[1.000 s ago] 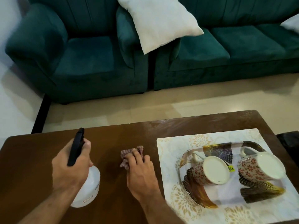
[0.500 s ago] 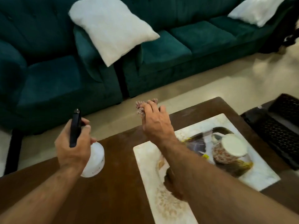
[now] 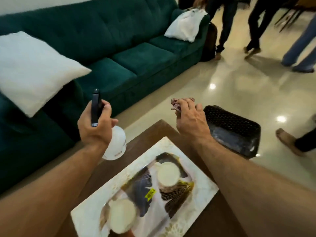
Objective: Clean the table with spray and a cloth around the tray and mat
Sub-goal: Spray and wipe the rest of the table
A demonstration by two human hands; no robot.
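The fingers (image 3: 188, 106) of the right hand (image 3: 191, 122) are curling round the bunched cloth (image 3: 177, 104), holding it up past the far corner of the bench (image 3: 153, 132). The left hand (image 3: 93, 127) is gripping the spray bottle (image 3: 114, 142), also lifted. The bare wood is lying below and nearer than the cloth, beside the mat (image 3: 201, 189) and tray (image 3: 172, 211), so the right hand probably needs to come down and back.

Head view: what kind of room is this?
Likely a living room or lounge: a green sofa with white cushions, a low wooden table holding a tray with cups, polished floor.
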